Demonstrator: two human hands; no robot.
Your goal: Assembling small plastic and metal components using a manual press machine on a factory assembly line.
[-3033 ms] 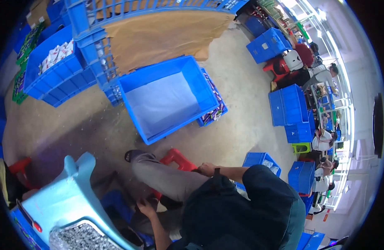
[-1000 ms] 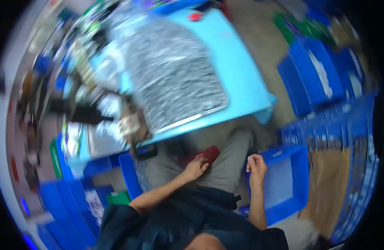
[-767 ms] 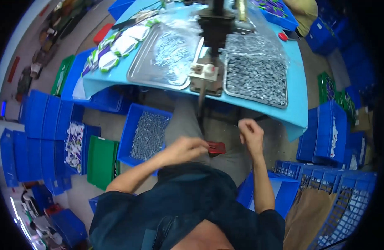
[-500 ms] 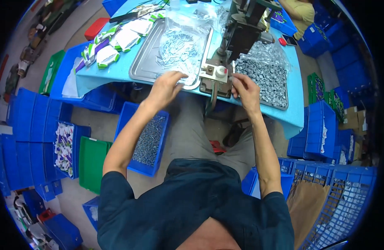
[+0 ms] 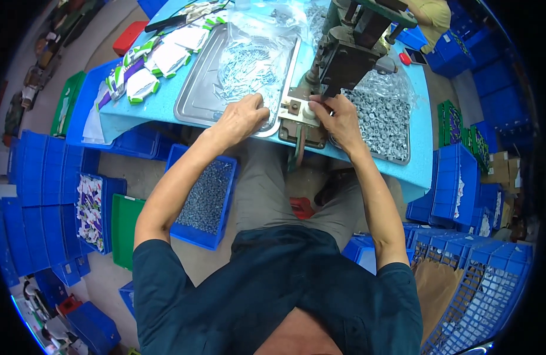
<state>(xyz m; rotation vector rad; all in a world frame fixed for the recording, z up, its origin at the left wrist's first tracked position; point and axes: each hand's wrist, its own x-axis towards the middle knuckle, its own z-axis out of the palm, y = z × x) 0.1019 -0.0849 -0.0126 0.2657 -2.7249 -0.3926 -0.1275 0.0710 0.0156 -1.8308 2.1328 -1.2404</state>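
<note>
A dark green hand press (image 5: 347, 59) stands at the table's front edge, with a small pale metal fixture (image 5: 293, 105) at its base. My right hand (image 5: 342, 123) is closed, thumb and fingers pinched together against the round white piece (image 5: 309, 110) on that fixture. Whatever sits between those fingertips is hidden. Over the front right corner of a metal tray (image 5: 193, 97), my left hand (image 5: 242, 120) has its fingers curled in; anything in them is too small to make out. Thin silvery pins (image 5: 246, 68) lie in the tray on clear plastic.
Right of the press, another tray holds many small grey metal parts (image 5: 382, 127). White, green and purple packets (image 5: 166, 59) lie at the table's left. Below stands a blue bin of small grey parts (image 5: 205, 198). A person in a yellow top (image 5: 435, 21) sits across the table.
My right hand has moved left and up, from the fixture's right side onto its round white piece. My left hand stays by the tray corner, its fingers more curled. The view has shifted slightly.
</note>
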